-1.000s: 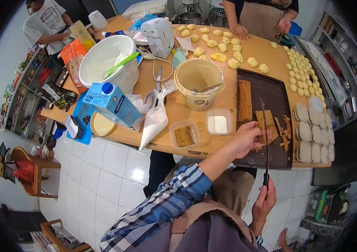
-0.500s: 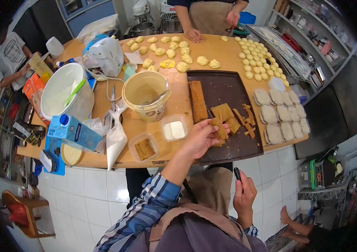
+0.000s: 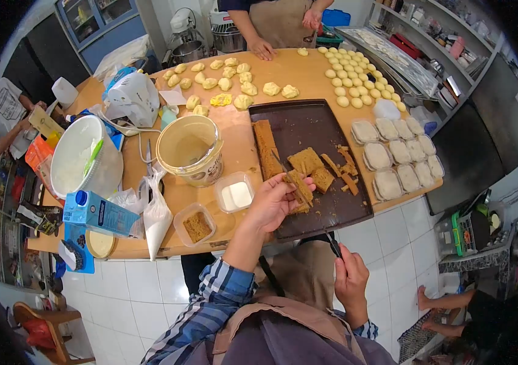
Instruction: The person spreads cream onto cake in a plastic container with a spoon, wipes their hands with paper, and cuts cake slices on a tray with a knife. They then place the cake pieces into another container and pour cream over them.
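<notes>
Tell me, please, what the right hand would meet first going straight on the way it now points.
Likely the dark tray, at its near edge; how high the right hand sits is unclear.

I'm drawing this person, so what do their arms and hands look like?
The left sleeve is checked in blue, white and dark tones, and ends short of the wrist. A bit of matching checked right sleeve shows too. The left hand and right hand wear no gloves.
</notes>
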Demonstrator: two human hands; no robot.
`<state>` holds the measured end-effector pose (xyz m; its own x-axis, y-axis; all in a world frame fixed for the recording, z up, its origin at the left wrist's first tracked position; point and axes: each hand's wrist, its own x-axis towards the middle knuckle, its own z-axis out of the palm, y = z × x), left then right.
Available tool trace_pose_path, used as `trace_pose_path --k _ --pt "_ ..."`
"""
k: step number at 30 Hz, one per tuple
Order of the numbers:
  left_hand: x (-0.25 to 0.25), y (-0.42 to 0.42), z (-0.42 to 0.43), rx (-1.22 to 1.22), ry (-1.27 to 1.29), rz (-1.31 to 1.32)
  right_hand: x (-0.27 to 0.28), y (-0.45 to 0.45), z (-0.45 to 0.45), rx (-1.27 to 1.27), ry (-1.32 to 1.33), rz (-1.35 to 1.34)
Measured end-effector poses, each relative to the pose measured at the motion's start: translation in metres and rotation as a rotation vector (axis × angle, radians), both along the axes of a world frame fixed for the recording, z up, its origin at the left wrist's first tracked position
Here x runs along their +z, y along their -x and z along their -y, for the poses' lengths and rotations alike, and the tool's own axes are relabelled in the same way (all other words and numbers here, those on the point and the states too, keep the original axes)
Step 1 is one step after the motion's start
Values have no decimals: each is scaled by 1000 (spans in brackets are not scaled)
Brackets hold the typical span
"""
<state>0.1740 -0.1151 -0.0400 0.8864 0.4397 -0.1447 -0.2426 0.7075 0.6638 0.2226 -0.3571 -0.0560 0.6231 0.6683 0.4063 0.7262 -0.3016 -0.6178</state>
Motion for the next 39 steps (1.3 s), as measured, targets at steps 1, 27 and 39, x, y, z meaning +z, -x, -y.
trace_pose_path --k 1,27,39 --pt "0 0 0 -3 -9 2 0 0 0 -2 4 -5" --pt "14 7 7 7 -34 -39 1 4 4 -16 -180 -70" --pt "3 4 5 -12 -44 -10 -2 5 -2 -156 -10 60"
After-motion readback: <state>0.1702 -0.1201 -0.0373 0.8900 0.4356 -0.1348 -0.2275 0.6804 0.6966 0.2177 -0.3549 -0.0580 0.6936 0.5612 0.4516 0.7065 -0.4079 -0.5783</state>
